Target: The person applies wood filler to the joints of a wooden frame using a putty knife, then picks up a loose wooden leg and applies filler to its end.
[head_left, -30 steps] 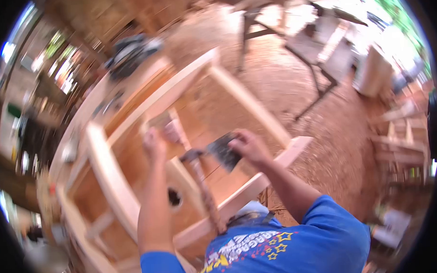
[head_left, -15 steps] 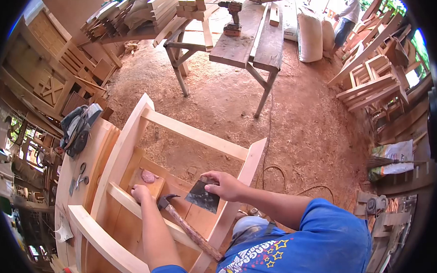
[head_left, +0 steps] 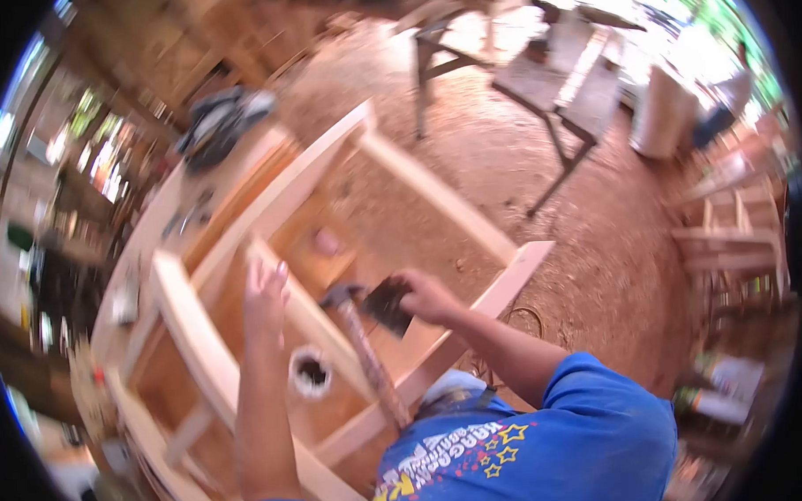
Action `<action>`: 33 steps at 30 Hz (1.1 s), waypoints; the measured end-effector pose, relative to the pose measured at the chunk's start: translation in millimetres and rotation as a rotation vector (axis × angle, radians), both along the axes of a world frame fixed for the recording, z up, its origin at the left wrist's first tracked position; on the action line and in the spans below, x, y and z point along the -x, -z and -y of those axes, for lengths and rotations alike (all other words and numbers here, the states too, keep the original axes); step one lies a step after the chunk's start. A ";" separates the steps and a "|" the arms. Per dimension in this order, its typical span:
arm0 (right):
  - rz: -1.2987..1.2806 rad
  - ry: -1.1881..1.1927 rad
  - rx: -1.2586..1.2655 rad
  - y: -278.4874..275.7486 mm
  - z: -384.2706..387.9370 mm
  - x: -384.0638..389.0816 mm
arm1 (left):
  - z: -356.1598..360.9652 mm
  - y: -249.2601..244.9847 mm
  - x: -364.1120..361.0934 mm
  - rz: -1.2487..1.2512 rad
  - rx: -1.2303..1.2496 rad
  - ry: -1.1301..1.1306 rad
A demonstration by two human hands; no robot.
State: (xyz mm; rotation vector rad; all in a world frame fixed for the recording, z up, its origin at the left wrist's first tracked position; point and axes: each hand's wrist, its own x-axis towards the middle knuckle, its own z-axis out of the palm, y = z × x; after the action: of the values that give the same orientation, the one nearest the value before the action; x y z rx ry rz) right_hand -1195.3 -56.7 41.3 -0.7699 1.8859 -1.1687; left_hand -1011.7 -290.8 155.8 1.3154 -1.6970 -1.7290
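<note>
My right hand [head_left: 431,297] grips a dark, flat, square-cornered piece [head_left: 387,306] over the wooden frame. Blurred by motion, my left hand [head_left: 266,295] is at the frame's middle rail [head_left: 311,320], its fingers pointing up and slightly apart, with nothing visible in them. Between my hands a claw hammer [head_left: 366,353] leans across the frame, its head by the rail and its worn handle reaching toward my body. A round white thing with a dark centre [head_left: 311,372] sits inside the frame. Beyond the rail, a pinkish lump [head_left: 326,242] lies on a board.
The pale wooden frame [head_left: 267,207] stands against a bench [head_left: 153,233] carrying scissors [head_left: 188,214] and a dark power tool [head_left: 224,124]. A work table [head_left: 554,77] stands ahead, with a sack [head_left: 659,113] beside it. Wooden pieces [head_left: 731,230] are stacked at right.
The view has swung left, blurring the scene. My left hand has loosened from the rail, and its fingers have come up. My right hand still holds the dark flat piece. The round white thing has come into sight.
</note>
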 end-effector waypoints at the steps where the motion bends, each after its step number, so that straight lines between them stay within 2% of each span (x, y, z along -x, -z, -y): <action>1: 0.006 0.013 0.100 4.7 -0.7 1.3 | -6.9 -17.7 -20.5 0.009 0.068 -0.032; 2: 0.134 0.078 0.217 45.9 6.1 2.8 | -17.8 -41.5 -40.3 0.019 0.110 -0.075; 3: 0.347 0.146 0.088 -11.9 12.4 -3.8 | -26.8 -62.2 -61.9 0.028 0.153 -0.108; 4: 0.469 0.167 0.091 -14.4 18.3 -5.6 | -32.5 -71.5 -89.6 0.028 0.166 -0.149; 5: 0.528 0.092 0.111 -9.8 23.7 -4.8 | -38.0 -77.7 -113.2 0.022 0.179 -0.170; 7: 0.386 -0.024 0.047 -22.2 39.8 -13.8 | -57.4 -84.7 -165.3 0.042 0.213 -0.268; 10: 0.246 -0.069 0.171 19.8 71.8 -17.4 | -103.4 -79.5 -239.2 0.067 0.206 -0.463; 13: 0.269 0.163 -0.003 -5.2 100.7 -31.3 | -150.7 -56.5 -305.6 0.161 0.263 -0.663; 14: 0.271 0.077 0.037 38.1 110.6 -16.3 | -171.5 -49.3 -322.9 0.177 0.310 -0.736; 15: 0.252 0.042 0.054 16.5 109.2 -25.8 | -195.5 -45.2 -339.7 0.199 0.360 -0.818; 16: 0.250 0.068 0.089 34.0 113.7 -26.5 | -215.8 -45.2 -350.7 0.255 0.398 -0.902; 17: 0.135 -0.046 0.100 72.9 118.5 -7.2 | -230.0 -43.0 -355.1 0.303 0.424 -0.977; 20: -0.108 -0.066 0.073 99.4 117.0 9.4 | -270.3 -43.8 -371.5 0.514 0.497 -1.161; 23: -0.740 -0.160 -0.077 73.5 109.2 7.1 | -304.9 -19.3 -393.5 0.738 0.544 -1.259; 25: -0.908 -0.204 -0.134 40.3 100.4 -3.1 | -316.9 -3.3 -405.1 0.880 0.599 -1.332; 26: -0.985 -0.225 -0.159 31.1 101.2 -8.5 | -317.9 1.7 -405.7 0.814 0.594 -1.421; 29: -0.968 -0.250 -0.081 26.7 105.8 1.7 | -310.3 18.9 -405.1 0.268 0.286 -1.802; 31: -0.964 -0.293 -0.058 13.9 110.9 -1.1 | -311.5 37.2 -417.6 -0.134 0.009 -1.722; 33: -0.923 -0.325 -0.023 -4.1 110.2 -17.9 | -310.9 53.8 -422.0 -0.341 -0.146 -1.587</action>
State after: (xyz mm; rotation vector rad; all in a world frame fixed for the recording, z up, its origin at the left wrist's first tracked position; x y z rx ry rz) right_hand -1177.4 -166.9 45.4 -1.7324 2.3310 -0.6037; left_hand -589.7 20.1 102.0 1.5310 -0.0311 -0.9107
